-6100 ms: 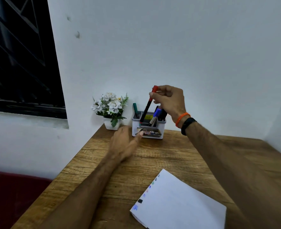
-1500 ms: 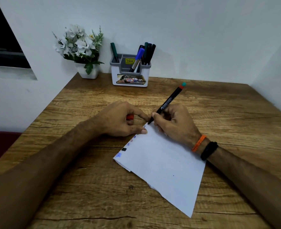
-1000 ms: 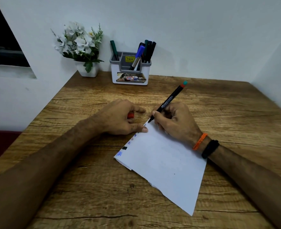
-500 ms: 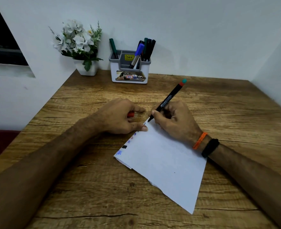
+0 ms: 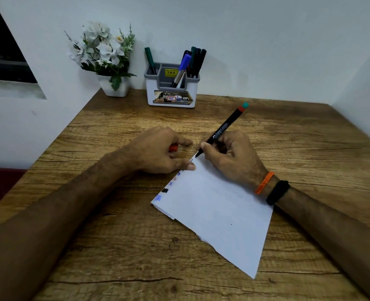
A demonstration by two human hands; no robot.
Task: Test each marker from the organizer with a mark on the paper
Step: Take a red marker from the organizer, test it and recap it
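Head view: the right hand [image 5: 232, 158] pinches a black Faber-Castell marker [image 5: 222, 129], its tip down at the far corner of the white paper [image 5: 217, 210] on the wooden table [image 5: 119, 246]. The left hand [image 5: 158, 149] has its fingers curled round a red cap [image 5: 173, 148] while its thumb presses the paper's left edge, just beside a row of coloured test marks [image 5: 164, 190]. The grey-and-white organizer [image 5: 172, 92] stands against the wall, well apart, with a green marker [image 5: 150, 60] in one compartment and a blue-capped marker [image 5: 183, 69] and several dark ones in another.

The tip sits so near the corner that a stroke could run off onto the wood. The paper is pinned at one edge only, so a firm stroke might swing it. A cap tucked in the palm may slip out and roll. With capped markers looking alike, one could likely be tested twice or missed.
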